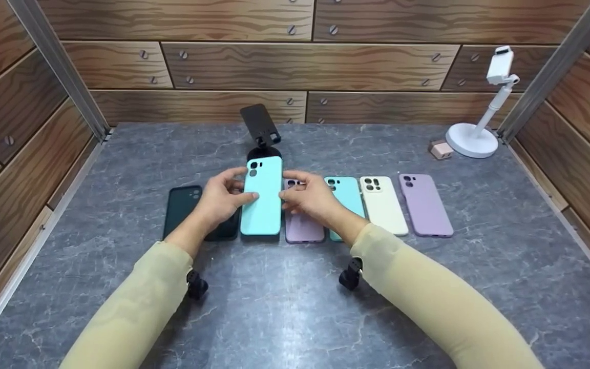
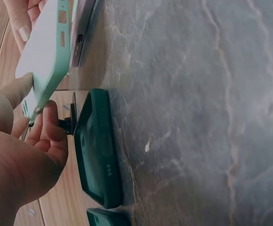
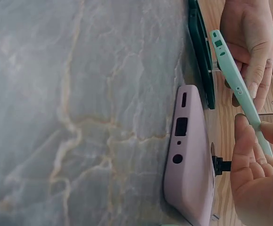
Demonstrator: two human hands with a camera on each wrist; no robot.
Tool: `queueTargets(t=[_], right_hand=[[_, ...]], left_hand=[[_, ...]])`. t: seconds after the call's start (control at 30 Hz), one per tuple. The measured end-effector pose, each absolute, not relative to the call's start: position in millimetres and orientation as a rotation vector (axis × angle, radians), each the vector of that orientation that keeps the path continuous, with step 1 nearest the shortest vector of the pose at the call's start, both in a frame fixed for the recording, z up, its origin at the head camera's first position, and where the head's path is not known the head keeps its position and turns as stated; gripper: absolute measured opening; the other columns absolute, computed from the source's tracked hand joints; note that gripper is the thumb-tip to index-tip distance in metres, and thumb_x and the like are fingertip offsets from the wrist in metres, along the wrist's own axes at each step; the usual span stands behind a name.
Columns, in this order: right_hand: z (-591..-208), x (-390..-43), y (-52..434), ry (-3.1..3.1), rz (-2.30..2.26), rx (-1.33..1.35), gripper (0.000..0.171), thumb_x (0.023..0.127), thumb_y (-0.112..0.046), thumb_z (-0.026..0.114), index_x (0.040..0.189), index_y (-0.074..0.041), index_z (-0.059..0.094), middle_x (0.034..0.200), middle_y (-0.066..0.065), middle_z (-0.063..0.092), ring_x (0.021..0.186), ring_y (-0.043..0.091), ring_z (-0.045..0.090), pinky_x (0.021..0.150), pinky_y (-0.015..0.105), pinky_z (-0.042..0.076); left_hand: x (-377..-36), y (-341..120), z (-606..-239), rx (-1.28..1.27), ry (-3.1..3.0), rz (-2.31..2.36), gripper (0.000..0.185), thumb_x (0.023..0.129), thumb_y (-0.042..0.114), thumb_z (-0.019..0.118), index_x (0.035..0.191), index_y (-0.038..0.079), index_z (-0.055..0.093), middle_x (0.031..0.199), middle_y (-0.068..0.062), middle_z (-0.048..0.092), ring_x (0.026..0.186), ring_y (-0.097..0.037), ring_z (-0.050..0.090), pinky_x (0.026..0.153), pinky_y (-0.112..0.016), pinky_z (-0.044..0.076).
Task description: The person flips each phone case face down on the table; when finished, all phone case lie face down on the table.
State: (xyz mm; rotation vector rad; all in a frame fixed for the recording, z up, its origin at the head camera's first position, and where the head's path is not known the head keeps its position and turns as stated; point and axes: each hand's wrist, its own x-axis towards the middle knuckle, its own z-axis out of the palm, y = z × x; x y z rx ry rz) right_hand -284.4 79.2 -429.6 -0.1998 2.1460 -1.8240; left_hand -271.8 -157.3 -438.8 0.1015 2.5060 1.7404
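On the grey marble-pattern table [image 1: 121, 287], a row of phone cases runs from left to right. At the far left lies a dark green case [image 1: 182, 205], flat on the surface and partly covered by the left hand [image 1: 220, 197]. That hand's thumb and curled fingers grip the left edge of a turquoise case [image 1: 261, 197], which is held lifted above the table, back side facing up, camera cutout at the far end. The right hand [image 1: 310, 197] pinches the opposite edge of the same case between thumb and fingers. Directly beneath and beside the right hand lies a mauve case [image 1: 302, 228], flat, just beside the lifted one. Next comes a second turquoise case [image 1: 349, 197], partly hidden by the right wrist, then a cream case [image 1: 383, 205], then a lilac case [image 1: 425, 205], each flat and close to its neighbour. Behind the lifted case stands a black phone stand [image 1: 260, 125]. At the far right corner stands a white phone holder [image 1: 479, 128], with a small tan block [image 1: 439, 149] just beside its base.
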Motion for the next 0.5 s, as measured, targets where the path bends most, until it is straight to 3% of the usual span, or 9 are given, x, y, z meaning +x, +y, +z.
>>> queueTargets(t=[0.5], right_hand=[[-441,-284,78,2.373,-1.604,-0.304,0.063,0.099,-0.007,0.074,0.158,-0.010,0.052,0.109,0.009,0.076,0.087,0.020,0.071,0.061,0.027,0.050]], left_hand=[[-272,-160,-447,0.098,2.622,1.564,0.069,0.096,0.013,0.082,0.157,0.012,0.051,0.133,-0.016,0.060,0.108,-0.030,0.060,0.090,-0.040,0.053]])
